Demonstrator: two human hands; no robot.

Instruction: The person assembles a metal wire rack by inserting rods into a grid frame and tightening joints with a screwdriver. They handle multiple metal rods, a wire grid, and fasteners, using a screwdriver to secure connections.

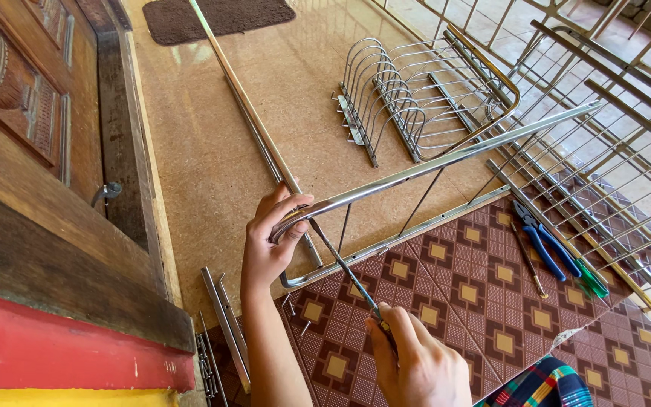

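Screwdriver (348, 273) runs from my right hand (416, 362), low centre, up to the frame (446, 162) end. My right hand is closed around its handle. My left hand (273, 241), just above and left, is clamped on the frame's curved end, thumb over the bar. I judge the tip could slip off and jab my left fingers (295, 205), since it meets the joint at a slant. Pliers (544, 241) lie at right; the dish rack (416, 102) sits beyond, upper centre.

Screwdriver (344, 271) handle hidden inside right hand (416, 362).
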